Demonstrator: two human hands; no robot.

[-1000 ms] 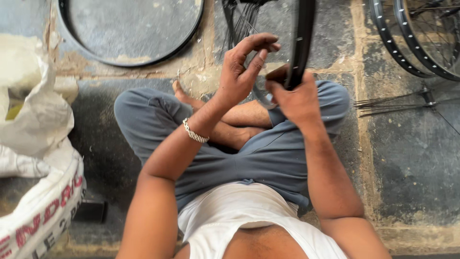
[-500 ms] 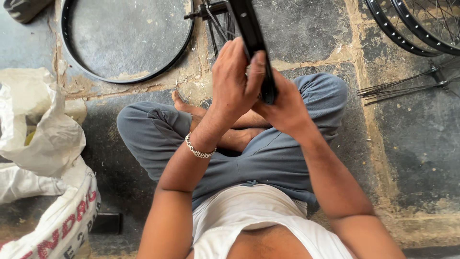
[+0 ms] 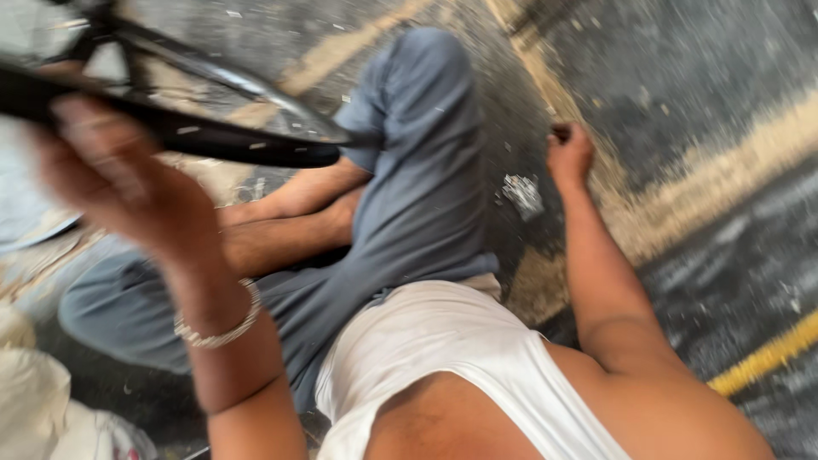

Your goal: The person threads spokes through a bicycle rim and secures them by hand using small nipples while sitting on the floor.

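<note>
I sit cross-legged on a stone floor in grey trousers (image 3: 426, 170) and a white vest. My left hand (image 3: 115, 192), a metal bracelet on its wrist, is raised at the left and holds a black bicycle wheel rim (image 3: 230, 140) that crosses above my knees. My right hand (image 3: 569, 155) is stretched out to the floor on my right, its fingers curled down against the stone. The view is blurred, and I cannot make out whether anything is in those fingers.
A small pale scrap (image 3: 524, 194) lies on the floor beside my right thigh. A white sack (image 3: 43, 409) sits at the lower left. Yellowish seams (image 3: 767, 353) run across the dark stone at the right.
My right hand has let go of the rim and reached down to the floor on my right. The left hand alone now carries the rim, swung left. My view has turned right.
</note>
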